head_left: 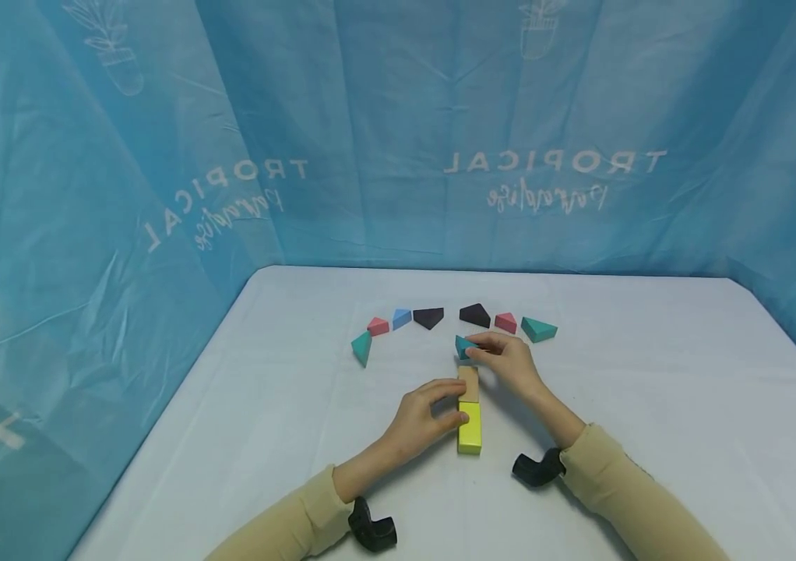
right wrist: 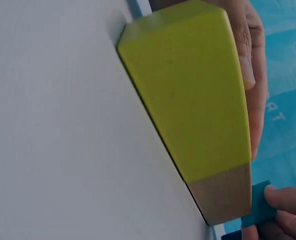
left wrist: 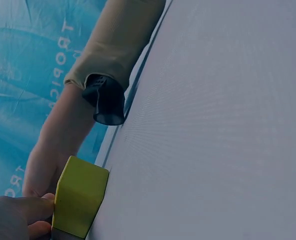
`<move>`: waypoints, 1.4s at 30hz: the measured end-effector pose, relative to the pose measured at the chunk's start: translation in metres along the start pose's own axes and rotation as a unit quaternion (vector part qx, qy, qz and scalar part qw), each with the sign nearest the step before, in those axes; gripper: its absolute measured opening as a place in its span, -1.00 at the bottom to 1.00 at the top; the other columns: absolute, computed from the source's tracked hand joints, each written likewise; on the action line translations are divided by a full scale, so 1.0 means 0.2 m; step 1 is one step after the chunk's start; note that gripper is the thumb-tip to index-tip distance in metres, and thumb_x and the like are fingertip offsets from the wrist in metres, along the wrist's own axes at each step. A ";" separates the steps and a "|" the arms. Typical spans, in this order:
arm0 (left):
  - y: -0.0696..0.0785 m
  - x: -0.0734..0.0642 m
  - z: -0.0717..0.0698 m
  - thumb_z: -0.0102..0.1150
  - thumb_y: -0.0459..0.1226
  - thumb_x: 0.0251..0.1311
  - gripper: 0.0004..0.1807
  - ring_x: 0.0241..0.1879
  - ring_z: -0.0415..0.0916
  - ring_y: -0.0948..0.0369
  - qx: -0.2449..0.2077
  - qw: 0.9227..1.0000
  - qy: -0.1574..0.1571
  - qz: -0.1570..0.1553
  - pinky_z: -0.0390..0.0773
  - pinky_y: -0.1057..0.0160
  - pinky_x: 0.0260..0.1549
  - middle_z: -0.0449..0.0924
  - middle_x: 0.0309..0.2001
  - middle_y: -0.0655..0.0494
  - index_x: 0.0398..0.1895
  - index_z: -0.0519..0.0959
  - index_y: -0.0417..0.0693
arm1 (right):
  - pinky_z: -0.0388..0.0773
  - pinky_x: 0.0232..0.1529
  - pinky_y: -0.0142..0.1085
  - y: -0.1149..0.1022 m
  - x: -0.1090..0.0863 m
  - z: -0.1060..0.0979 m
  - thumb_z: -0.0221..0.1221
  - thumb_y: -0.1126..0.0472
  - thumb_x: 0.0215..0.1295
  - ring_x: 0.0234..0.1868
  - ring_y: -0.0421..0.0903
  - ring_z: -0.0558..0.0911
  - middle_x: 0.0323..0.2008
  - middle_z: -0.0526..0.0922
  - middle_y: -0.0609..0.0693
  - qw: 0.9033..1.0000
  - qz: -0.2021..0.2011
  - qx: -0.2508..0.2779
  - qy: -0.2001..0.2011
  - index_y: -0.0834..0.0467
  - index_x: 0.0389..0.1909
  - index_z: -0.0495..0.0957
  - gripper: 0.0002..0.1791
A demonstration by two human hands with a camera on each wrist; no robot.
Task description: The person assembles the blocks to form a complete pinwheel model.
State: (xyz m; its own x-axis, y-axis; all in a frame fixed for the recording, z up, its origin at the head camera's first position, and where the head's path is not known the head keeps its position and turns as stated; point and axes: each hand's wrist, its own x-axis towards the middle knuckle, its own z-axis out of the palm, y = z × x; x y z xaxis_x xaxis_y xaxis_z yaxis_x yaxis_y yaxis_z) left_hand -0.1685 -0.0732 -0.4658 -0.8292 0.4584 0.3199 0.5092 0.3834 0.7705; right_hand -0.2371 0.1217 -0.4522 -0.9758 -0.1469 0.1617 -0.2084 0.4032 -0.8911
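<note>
In the head view, a yellow block (head_left: pixel 470 428) and a plain wooden block (head_left: pixel 468 383) lie end to end on the white table. My left hand (head_left: pixel 420 421) comes in from the left, thumb against the yellow block and fingertips at the wooden one, without curling round either. Just beyond the wooden block's far end, my right hand (head_left: pixel 508 363) pinches a small teal wedge-shaped block (head_left: pixel 463 347) between thumb and fingers. The right wrist view shows this teal block (right wrist: pixel 261 202) close by the wooden block's (right wrist: pixel 222 194) end.
An arc of small blocks lies beyond the hands: green (head_left: pixel 362 348), red (head_left: pixel 378 326), blue (head_left: pixel 401 318) and black (head_left: pixel 429 317) on the left; black (head_left: pixel 475 315), red (head_left: pixel 506 322) and green (head_left: pixel 539 329) on the right. Blue curtains (head_left: pixel 398 117) surround the white table (head_left: pixel 650 374).
</note>
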 end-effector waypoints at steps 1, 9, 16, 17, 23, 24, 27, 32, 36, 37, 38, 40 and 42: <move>0.00 0.00 0.00 0.30 -0.21 0.14 -0.55 0.20 0.35 0.20 0.000 1.000 0.000 0.000 0.36 0.23 0.15 0.49 0.15 0.08 0.09 0.54 -0.21 | 0.54 -0.01 -0.12 0.01 0.00 0.01 0.26 0.15 0.23 -0.10 -0.03 0.62 -0.17 0.68 0.03 1.000 0.001 -0.006 -0.001 0.18 -0.05 0.64 -0.70; -0.02 0.00 0.01 0.31 -0.23 0.13 -0.55 0.20 0.36 0.20 -0.003 1.000 0.000 0.014 0.38 0.25 0.13 0.49 0.15 0.06 0.08 0.55 -0.22 | 0.58 -0.10 -0.16 0.06 -0.01 0.04 0.25 0.18 0.24 -0.14 -0.04 0.64 -0.19 0.69 0.04 0.999 -0.012 -0.044 0.001 0.19 -0.06 0.64 -0.72; -0.01 0.00 0.01 0.31 -0.24 0.13 -0.55 0.19 0.37 0.18 -0.002 1.000 0.002 0.025 0.38 0.26 0.13 0.50 0.14 0.03 0.08 0.54 -0.25 | 0.52 -0.01 -0.09 0.05 0.01 0.04 0.22 0.04 0.26 -0.04 -0.02 0.59 -0.14 0.68 0.01 0.999 0.017 -0.051 -0.006 0.16 -0.02 0.64 -0.65; -0.01 0.00 0.01 0.31 -0.24 0.13 -0.55 0.19 0.37 0.18 -0.001 1.000 0.003 0.027 0.38 0.26 0.13 0.50 0.14 0.03 0.08 0.54 -0.25 | 0.51 0.01 -0.08 0.04 0.02 0.04 0.21 0.02 0.27 -0.02 -0.02 0.58 -0.13 0.68 0.01 0.998 0.021 -0.050 -0.006 0.15 -0.02 0.63 -0.63; -0.01 0.00 0.00 0.30 -0.24 0.13 -0.55 0.19 0.37 0.18 0.009 1.000 0.002 0.024 0.38 0.23 0.14 0.49 0.14 0.04 0.08 0.54 -0.24 | 0.53 -0.01 -0.09 0.04 0.02 0.05 0.22 0.10 0.26 -0.05 -0.02 0.61 -0.15 0.69 0.02 0.998 0.013 -0.057 -0.011 0.16 -0.06 0.65 -0.70; -0.01 0.00 0.00 0.31 -0.24 0.13 -0.55 0.19 0.37 0.18 0.011 1.000 0.002 0.024 0.38 0.23 0.14 0.50 0.14 0.04 0.08 0.54 -0.24 | 0.53 -0.03 -0.09 0.04 0.02 0.06 0.23 0.12 0.25 -0.07 -0.01 0.62 -0.16 0.69 0.02 0.998 0.010 -0.060 -0.012 0.17 -0.08 0.66 -0.71; -0.02 0.00 0.00 0.31 -0.25 0.12 -0.56 0.18 0.38 0.18 0.017 0.999 0.005 0.028 0.38 0.22 0.14 0.50 0.13 0.04 0.06 0.56 -0.24 | 0.54 -0.04 -0.09 0.03 0.00 0.06 0.24 0.14 0.24 -0.09 -0.02 0.62 -0.19 0.69 0.02 0.998 0.002 -0.064 -0.014 0.18 -0.10 0.67 -0.73; -0.02 0.00 -0.01 0.31 -0.23 0.13 -0.56 0.18 0.38 0.19 0.020 0.999 0.007 0.029 0.39 0.22 0.13 0.50 0.14 0.05 0.07 0.56 -0.22 | 0.54 -0.05 -0.09 0.00 -0.02 0.06 0.24 0.15 0.24 -0.10 -0.01 0.62 -0.18 0.69 0.04 0.998 0.001 -0.066 -0.021 0.20 -0.10 0.66 -0.73; -0.03 -0.01 0.00 0.30 -0.21 0.13 -0.55 0.18 0.37 0.20 0.020 1.000 0.004 0.024 0.40 0.23 0.13 0.50 0.14 0.06 0.08 0.55 -0.21 | 0.54 -0.05 -0.08 -0.02 -0.03 0.06 0.23 0.16 0.25 -0.10 0.00 0.63 -0.17 0.68 0.05 0.998 0.004 -0.064 -0.025 0.20 -0.09 0.65 -0.73; -0.03 -0.01 0.00 0.30 -0.21 0.14 -0.55 0.18 0.37 0.20 0.020 1.000 0.004 0.024 0.40 0.23 0.12 0.50 0.14 0.06 0.08 0.55 -0.21 | 0.54 -0.04 -0.07 -0.02 -0.03 0.06 0.22 0.16 0.25 -0.10 0.00 0.63 -0.17 0.68 0.05 0.998 0.006 -0.063 -0.025 0.20 -0.09 0.65 -0.73; -0.03 -0.01 0.00 0.30 -0.21 0.14 -0.55 0.18 0.37 0.20 0.020 1.000 0.003 0.024 0.40 0.23 0.12 0.50 0.14 0.06 0.08 0.55 -0.21 | 0.54 -0.04 -0.07 -0.02 -0.04 0.06 0.22 0.16 0.26 -0.10 0.00 0.63 -0.17 0.68 0.05 0.998 0.007 -0.062 -0.026 0.21 -0.09 0.65 -0.73; -0.03 -0.01 0.00 0.30 -0.21 0.14 -0.55 0.18 0.37 0.20 0.020 0.999 0.004 0.025 0.40 0.23 0.12 0.50 0.14 0.06 0.08 0.55 -0.21 | 0.54 -0.04 -0.07 -0.02 -0.04 0.06 0.22 0.16 0.26 -0.10 0.00 0.63 -0.17 0.68 0.05 0.998 0.009 -0.062 -0.026 0.21 -0.08 0.65 -0.72; -0.03 0.00 0.00 0.30 -0.21 0.13 -0.55 0.18 0.37 0.20 0.020 0.999 0.004 0.026 0.40 0.23 0.12 0.50 0.14 0.07 0.08 0.55 -0.21 | 0.53 -0.04 -0.06 -0.02 -0.04 0.06 0.22 0.16 0.26 -0.09 0.01 0.63 -0.16 0.68 0.06 0.998 0.011 -0.063 -0.026 0.21 -0.08 0.65 -0.72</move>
State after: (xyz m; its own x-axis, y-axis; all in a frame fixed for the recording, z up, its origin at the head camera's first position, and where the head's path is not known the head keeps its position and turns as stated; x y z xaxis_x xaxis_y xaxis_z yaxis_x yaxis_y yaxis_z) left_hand -0.1705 -0.0757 -0.4702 -0.8037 0.4714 0.3631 0.5597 0.3916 0.7303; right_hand -0.2281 0.1103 -0.4547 -0.9764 -0.1816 0.1172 -0.1962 0.5164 -0.8336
